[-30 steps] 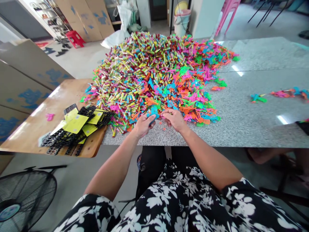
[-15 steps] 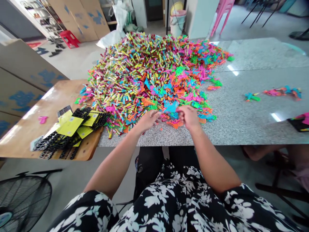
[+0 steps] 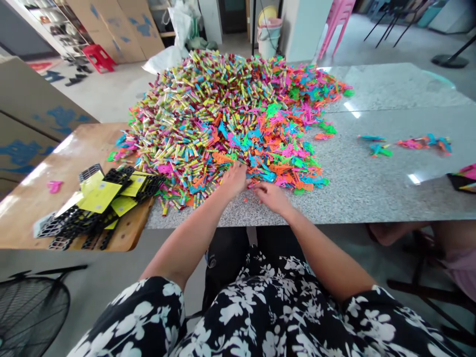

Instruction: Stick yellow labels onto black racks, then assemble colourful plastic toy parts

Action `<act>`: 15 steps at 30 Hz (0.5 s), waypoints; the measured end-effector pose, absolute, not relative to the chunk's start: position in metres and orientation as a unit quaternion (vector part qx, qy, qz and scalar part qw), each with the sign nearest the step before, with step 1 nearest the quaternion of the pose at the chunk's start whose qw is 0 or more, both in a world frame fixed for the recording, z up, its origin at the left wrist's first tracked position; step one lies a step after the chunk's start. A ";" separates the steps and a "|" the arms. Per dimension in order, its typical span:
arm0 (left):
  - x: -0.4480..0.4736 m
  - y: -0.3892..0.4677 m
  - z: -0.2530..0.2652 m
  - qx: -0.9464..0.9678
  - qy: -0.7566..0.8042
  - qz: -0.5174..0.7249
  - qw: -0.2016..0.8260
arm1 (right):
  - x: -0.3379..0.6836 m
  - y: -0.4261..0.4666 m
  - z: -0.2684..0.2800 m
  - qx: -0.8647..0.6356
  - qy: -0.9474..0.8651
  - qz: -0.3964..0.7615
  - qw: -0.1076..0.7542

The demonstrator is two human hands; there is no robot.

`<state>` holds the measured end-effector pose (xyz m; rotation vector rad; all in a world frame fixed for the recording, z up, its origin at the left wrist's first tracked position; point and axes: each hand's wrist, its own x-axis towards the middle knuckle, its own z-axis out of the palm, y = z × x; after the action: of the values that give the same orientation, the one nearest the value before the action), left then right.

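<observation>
My left hand [image 3: 235,179] is at the near edge of the heap, its fingers curled down among the small pieces; what they hold is hidden. Close to its right, my right hand [image 3: 273,196] has thumb and fingers pinched together, touching something too small to name. Around both hands lie bright plastic toy guns [image 3: 284,161] in orange, blue, pink and green. Behind and to the left rises a large heap of small yellow-labelled tubes with dark red ends [image 3: 186,126].
Black plastic racks with yellow cards [image 3: 100,196] lie on the wooden table [image 3: 107,136] at left, near a pink piece [image 3: 55,186]. On the grey stone tabletop [image 3: 357,188], a blue toy gun [image 3: 372,138] and others [image 3: 427,142] lie apart. A fan [image 3: 33,317] stands lower left.
The blue toy gun held between my hands is gone from them. A blue one now lies on the tabletop at right. Both hands have come closer together at the heap's near edge.
</observation>
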<state>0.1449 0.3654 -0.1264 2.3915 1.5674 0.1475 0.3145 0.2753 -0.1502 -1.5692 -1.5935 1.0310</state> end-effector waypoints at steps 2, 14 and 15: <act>0.131 0.369 -0.123 0.839 0.523 0.031 0.145 | 0.300 0.271 -0.152 -0.591 -0.689 0.342 0.243; 0.061 0.356 -0.130 0.885 0.430 0.011 0.178 | 0.279 0.286 -0.154 -0.555 -0.814 0.161 0.064; 0.062 0.357 -0.130 0.888 0.425 0.009 0.175 | 0.280 0.286 -0.155 -0.554 -0.813 0.166 0.068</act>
<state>0.0616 0.3573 -0.1295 2.5165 1.2035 0.0250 0.2799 0.2863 -0.1550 -1.6699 -2.4482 0.5011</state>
